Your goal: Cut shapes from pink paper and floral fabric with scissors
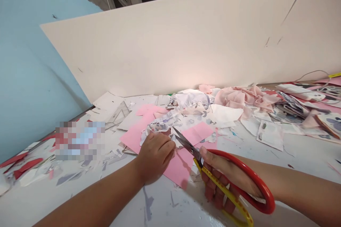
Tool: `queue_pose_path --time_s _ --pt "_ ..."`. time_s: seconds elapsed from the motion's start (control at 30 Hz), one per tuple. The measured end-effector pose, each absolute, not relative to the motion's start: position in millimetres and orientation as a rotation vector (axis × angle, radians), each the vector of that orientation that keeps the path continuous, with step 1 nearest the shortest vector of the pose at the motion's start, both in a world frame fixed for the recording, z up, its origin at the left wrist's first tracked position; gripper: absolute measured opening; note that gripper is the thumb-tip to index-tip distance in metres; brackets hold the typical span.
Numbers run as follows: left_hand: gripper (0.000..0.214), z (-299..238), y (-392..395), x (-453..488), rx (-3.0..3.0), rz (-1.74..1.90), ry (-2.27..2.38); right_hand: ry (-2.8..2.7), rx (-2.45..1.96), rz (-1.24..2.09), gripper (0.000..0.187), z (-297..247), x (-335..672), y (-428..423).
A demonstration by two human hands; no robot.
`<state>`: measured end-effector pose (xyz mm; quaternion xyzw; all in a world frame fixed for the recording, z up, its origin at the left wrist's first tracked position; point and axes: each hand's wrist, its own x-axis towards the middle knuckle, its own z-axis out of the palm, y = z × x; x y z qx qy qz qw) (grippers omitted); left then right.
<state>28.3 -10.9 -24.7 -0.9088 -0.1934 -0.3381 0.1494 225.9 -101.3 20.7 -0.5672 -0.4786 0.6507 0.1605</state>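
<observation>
The left arm comes up from the bottom left, and the left hand [157, 156] is curled tight on the near edge of the flowery cloth [190, 115] at the middle, while the right hand [229, 170], lower right, is wrapped around red and yellow scissors [192, 151] with blades a little apart, pointing up and left. Bare white table [234, 149] shows right of the blades, scraps crowd both sides, and a pale board [186, 49] stands behind, beside a blue wall [26, 60].

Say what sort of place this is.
Probably a sewing or craft workspace: scissors in the right hand, floral cloth by the left hand, and scraps littering the table.
</observation>
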Motion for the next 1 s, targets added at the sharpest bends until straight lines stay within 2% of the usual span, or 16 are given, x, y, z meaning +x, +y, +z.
queue_pose_path --time_s 0.3,0.5,0.73,1.0 --pt "0.013 -24.9 -10.4 26.6 -2.61 -1.01 -0.535 -1.389 -1.633 1.833 0.067 13.1 225.8 -94.5" --pt "0.012 -24.1 -10.8 26.5 -2.617 -1.013 -0.538 -1.576 -1.598 1.696 0.072 14.0 221.8 -88.7" --pt "0.01 -25.8 -9.5 25.6 -2.634 -0.994 -0.524 -1.599 -1.622 1.558 0.06 21.7 215.2 -86.7" --pt "0.01 -25.2 -10.4 26.1 -2.619 -0.985 -0.513 -1.7 -1.63 1.476 0.06 26.1 211.5 -85.3"
